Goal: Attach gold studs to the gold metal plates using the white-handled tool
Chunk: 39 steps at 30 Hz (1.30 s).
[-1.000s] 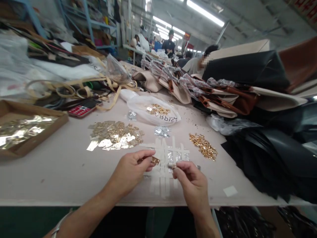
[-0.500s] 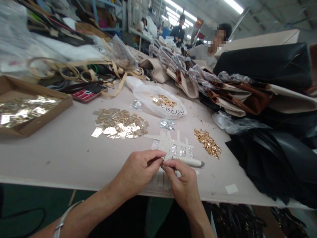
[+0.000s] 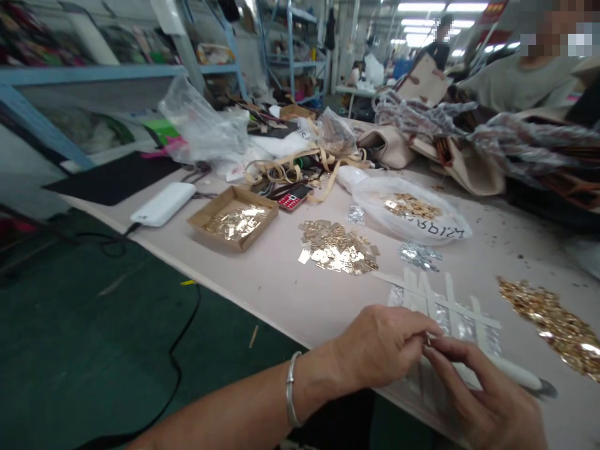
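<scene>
My left hand (image 3: pixel 382 347) and my right hand (image 3: pixel 490 390) meet fingertip to fingertip above the table's front edge. Pinched between them is a small metal piece (image 3: pixel 427 340), mostly hidden by the fingers, so its exact kind is unclear. Just beyond the hands lie pale strips (image 3: pixel 429 290) crossed over clear plastic packets (image 3: pixel 464 325). A white-handled tool (image 3: pixel 518 373) with a dark end rests by my right hand. Flat gold metal plates (image 3: pixel 340 247) are heaped to the left, and small gold fittings (image 3: pixel 548 322) lie to the right.
A cardboard tray (image 3: pixel 234 234) holds more gold plates. A white plastic bag (image 3: pixel 422 228) with gold pieces lies behind small silver pieces (image 3: pixel 419 255). A white power bank-like box (image 3: pixel 164 203) sits at the left edge. Wrapped bags (image 3: pixel 473 162) pile up at the back right, near a person (image 3: pixel 520 81).
The view has swung to the left, bringing shelves and the table's left end into sight. Both hands stay together in a pinch and appear further right in the picture.
</scene>
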Tool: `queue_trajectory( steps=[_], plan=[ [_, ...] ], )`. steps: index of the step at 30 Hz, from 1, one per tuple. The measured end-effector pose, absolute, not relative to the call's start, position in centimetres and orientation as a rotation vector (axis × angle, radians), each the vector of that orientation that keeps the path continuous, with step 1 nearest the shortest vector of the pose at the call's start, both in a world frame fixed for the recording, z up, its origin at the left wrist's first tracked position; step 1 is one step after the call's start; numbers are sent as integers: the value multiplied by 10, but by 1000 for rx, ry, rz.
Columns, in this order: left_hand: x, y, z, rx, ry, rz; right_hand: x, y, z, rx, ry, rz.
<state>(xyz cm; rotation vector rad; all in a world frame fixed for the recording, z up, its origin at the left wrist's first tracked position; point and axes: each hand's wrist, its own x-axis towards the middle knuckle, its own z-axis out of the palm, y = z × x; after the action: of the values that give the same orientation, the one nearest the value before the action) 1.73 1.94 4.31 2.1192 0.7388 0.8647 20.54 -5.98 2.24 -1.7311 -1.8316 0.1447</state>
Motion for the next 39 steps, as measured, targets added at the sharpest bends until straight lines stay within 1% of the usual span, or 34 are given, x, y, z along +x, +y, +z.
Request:
queue_trajectory(
  steps=[3, 8, 10, 14, 18, 21, 24, 26, 29, 32, 36, 39],
  plan=[
    [15, 21, 45, 2151, 672, 860, 200, -58, 28, -1712, -1767, 132],
    [12, 24, 45, 2158, 669, 821, 200, -47, 35, -1500, -1879, 158],
    [11, 24, 45, 2157, 636, 792, 202, -44, 35, -1524, -1892, 218],
    [9, 22, 44, 2157, 580, 820, 199, -43, 32, -1664, -1727, 287],
    [6, 24, 41, 2166, 580, 922, 189, -37, 34, -1613, -1776, 362],
    [6, 33, 32, 2294, 580, 941, 186, -24, 34, -1600, -1878, 211],
    [7, 37, 23, 2535, 573, 1044, 187, -16, 32, -1681, -1970, 69],
    [8, 36, 19, 2699, 559, 1103, 188, -16, 34, -1722, -2025, 133],
    [8, 30, 14, 2826, 522, 1116, 195, -19, 44, -1670, -2098, 380],
    [7, 25, 8, 2857, 552, 1138, 212, -10, 60, -1654, -2020, 563],
    [6, 25, -1, 2850, 592, 1145, 249, 33, 69, -1942, -1695, 534],
    [6, 26, -5, 2820, 611, 1186, 271, 73, 64, -2101, -1632, 493]
  ],
)
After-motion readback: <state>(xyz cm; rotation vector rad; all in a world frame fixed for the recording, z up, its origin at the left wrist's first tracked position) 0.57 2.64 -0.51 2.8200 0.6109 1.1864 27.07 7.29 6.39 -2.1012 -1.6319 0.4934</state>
